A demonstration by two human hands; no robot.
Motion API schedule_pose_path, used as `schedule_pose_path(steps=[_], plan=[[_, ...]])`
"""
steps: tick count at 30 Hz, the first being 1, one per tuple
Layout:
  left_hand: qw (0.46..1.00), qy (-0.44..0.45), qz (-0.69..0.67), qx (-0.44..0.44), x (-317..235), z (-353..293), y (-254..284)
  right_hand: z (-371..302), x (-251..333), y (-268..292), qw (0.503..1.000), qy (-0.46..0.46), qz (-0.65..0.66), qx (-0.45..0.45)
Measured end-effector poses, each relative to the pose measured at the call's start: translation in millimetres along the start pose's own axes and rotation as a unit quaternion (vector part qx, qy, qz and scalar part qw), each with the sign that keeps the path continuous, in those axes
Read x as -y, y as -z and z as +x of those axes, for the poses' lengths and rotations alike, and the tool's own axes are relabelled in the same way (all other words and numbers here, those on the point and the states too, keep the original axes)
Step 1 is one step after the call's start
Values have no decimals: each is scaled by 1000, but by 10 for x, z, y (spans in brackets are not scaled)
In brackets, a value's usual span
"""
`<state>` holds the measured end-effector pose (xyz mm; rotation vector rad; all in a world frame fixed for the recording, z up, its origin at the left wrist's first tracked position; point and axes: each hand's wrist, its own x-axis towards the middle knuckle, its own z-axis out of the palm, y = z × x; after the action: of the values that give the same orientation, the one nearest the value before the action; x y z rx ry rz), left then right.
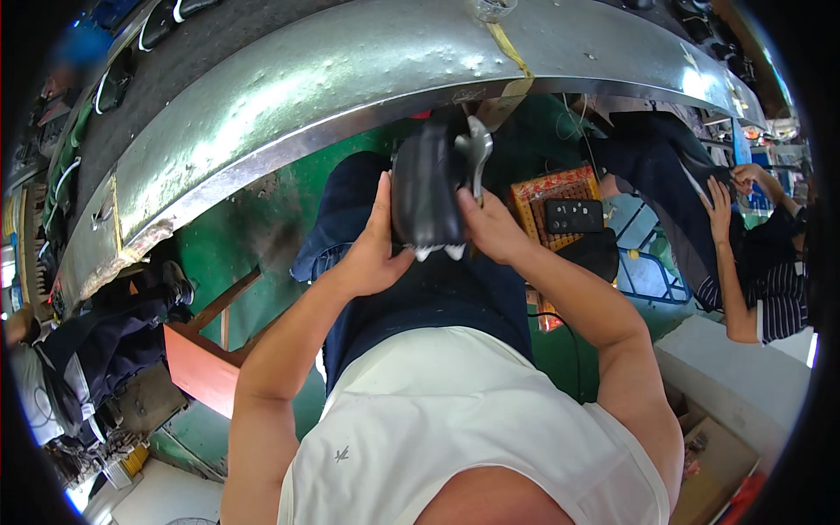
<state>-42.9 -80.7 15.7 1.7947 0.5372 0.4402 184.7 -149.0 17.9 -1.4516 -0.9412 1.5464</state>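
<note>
A black shoe (426, 188) is upright between my hands above my lap, its outline blurred, with small white bits showing at its lower end. My left hand (378, 249) wraps its left side, fingers up along the edge and thumb low. My right hand (494, 229) is closed at the shoe's right side, gripping silver lasting pincers (478, 153) whose curved head points up and away from me. The pincers' handles are mostly hidden by the hand and shoe.
A curved metal conveyor edge (350, 74) crosses in front of me; black shoes (157, 24) lie on the dark belt beyond. At right, a black box-like device (574, 216) rests on an orange woven seat (529, 194). Co-workers sit left and right; a red-orange wooden piece (199, 367) stands left.
</note>
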Motion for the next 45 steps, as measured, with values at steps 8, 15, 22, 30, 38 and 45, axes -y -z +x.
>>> schedule_pose_path(steps=[8, 15, 22, 30, 38, 45], plan=[[993, 45, -103, -22, 318, -206, -127, 82, -277, -182, 996, 58, -60, 9], [942, 95, -318, 43, -151, -322, 138, 76, -372, -194, 994, 81, -70, 39], [920, 249, -196, -228, -467, -279, -405, 21, -311, -687, 988, 37, -88, -120], [927, 184, -263, -194, -759, -406, -157, -135, -141, -697, 979, 132, -115, -102], [877, 0, -409, -254, -1442, -727, 1010, -473, 1231, 93, 975, 223, -10, -11], [915, -83, -259, -298, -1186, 973, 2368, 258, 1639, 1092, 890, 230, -306, -248]])
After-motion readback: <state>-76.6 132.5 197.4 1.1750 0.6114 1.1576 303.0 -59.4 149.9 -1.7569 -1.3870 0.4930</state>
